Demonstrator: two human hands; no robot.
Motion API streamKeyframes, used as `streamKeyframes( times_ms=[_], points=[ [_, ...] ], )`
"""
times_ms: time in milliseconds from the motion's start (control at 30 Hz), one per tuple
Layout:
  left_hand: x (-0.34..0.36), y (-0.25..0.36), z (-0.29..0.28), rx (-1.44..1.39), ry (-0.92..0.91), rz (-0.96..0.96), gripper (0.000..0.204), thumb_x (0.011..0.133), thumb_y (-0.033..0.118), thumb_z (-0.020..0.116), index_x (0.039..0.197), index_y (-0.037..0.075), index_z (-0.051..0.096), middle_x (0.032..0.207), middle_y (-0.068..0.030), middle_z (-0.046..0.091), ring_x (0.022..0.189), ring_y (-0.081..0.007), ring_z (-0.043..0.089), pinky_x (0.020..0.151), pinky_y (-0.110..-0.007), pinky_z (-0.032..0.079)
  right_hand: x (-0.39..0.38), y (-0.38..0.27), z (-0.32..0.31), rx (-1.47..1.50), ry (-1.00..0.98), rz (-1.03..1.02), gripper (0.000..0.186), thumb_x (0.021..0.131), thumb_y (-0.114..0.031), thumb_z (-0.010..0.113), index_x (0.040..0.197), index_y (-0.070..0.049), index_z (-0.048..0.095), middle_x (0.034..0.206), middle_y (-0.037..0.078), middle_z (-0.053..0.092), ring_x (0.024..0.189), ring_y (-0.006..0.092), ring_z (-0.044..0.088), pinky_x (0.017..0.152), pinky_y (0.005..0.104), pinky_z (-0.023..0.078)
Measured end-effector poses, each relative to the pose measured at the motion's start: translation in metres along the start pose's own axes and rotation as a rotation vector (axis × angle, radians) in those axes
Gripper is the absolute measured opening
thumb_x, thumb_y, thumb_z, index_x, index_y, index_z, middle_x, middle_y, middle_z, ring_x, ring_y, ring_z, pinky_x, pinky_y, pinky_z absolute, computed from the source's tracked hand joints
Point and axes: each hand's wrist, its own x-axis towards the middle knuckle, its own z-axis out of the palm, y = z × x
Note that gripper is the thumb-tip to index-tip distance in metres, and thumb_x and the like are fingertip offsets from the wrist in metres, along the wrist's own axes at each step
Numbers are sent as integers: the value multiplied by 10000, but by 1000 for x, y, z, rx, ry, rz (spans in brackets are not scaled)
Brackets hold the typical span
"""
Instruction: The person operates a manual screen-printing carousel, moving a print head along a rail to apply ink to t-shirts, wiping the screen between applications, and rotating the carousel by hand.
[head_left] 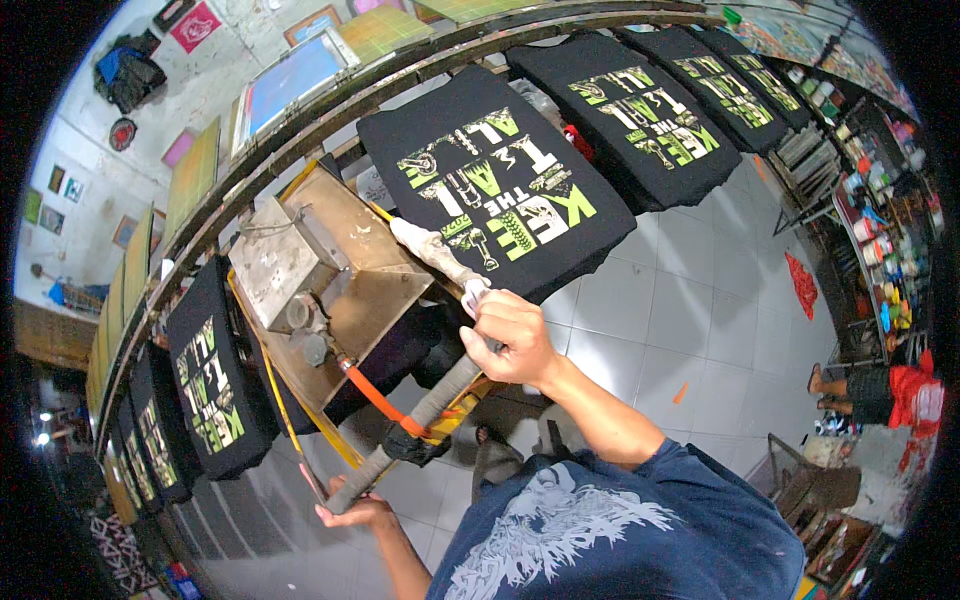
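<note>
Grey bar (452,388) at near edge of yellow frame (333,434): right hand (513,340) clenched around it, left hand (353,511) half-open, touching one end.

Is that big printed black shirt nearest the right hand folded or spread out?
Spread out: the black shirt lies flat, its broad green-and-white print facing up.

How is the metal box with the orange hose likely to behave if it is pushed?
The metal box would probably keep its shape, since its walls look like rigid sheet. It may be heavy, with a smaller box on top. The orange hose might flex, as it curves slightly.
</note>
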Motion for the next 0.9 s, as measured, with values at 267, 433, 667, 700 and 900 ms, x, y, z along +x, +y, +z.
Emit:
streamKeyframes(
  times_ms=[267,433,667,700,900],
  points=[
    [24,-18,-62,-118,-265,-105,677,980,695,310,1229,85,468,605,48,285,563,-110,286,548,-288,284,-53,-63,-37,-139,-20,84,225,779,-11,749,661,-33,559,678,115,565,640,294,596,638,398,505],
    [28,-28,-72,-146,-400,-89,967,980,659,331,1620,-64,280,581,52,298,542,-94,278,515,-282,245,-84,-112,-60,-264,13,149,221,749,0,736,641,-33,546,638,107,540,599,286,571,618,389,490],
    [58,-31,-20,-188,-870,-160,586,981,579,391,1111,31,554,621,3,372,555,-153,345,552,-315,340,-125,-166,-71,-458,126,247,200,743,-20,693,643,-22,519,638,113,552,583,281,547,576,371,440],
    [71,-40,-14,-221,-921,-192,574,980,567,394,1113,32,553,626,-2,373,554,-158,346,558,-315,346,-127,-173,-69,-473,125,259,195,743,-24,695,646,-22,526,645,116,558,587,283,551,577,372,442],
    [134,-82,69,-302,-1038,-330,686,1032,502,434,1371,-77,577,623,14,490,506,-93,338,506,-267,332,-146,-210,-36,-508,92,324,107,727,-59,726,723,-1,636,693,140,620,622,303,600,596,382,486]
  ],
)
